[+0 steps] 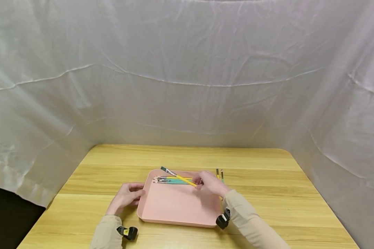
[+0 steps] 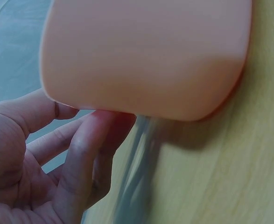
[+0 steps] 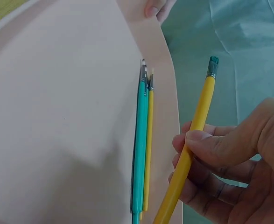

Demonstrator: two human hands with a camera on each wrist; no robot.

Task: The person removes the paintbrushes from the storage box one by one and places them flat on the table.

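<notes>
My right hand holds a yellow-handled paintbrush between thumb and fingers, over the far right part of a pink tray. The brush slants, its dark green bristles pointing to the far left. Under it, along the tray's far side, lie several thinner paintbrushes with teal and yellow handles, side by side, bristle ends to the left. At the tray's left side my left hand grips the rim between thumb and fingers.
Two more paintbrushes, one with a dark tip, and one with a teal handle, lie on the wooden table just right of the tray, partly hidden by my right hand. A pale grey curtain surrounds the table's back and sides.
</notes>
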